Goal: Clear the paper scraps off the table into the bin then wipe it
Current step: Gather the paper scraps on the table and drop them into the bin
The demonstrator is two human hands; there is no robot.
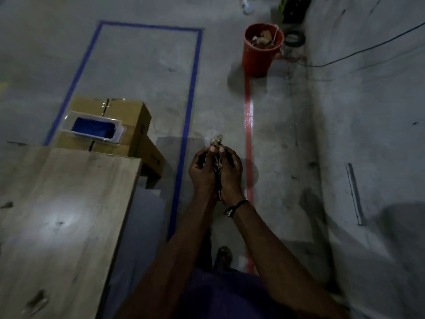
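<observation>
crumpled paper scraps (216,143) sit clasped between left hand (202,171) and right hand (230,173) (no readable writing anywhere).

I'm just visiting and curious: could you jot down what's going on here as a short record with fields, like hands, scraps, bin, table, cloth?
hands: left hand and right hand cupped together, away from the table
paper scraps: a bunch held between both hands
bin: red bucket on the floor ahead, already holding some scraps
table: wooden top at the left; dark bits near its close edge, too blurred to identify
cloth: blue cloth in a clear tray on cardboard boxes
stage: carrying scraps; wiping not begun
</observation>
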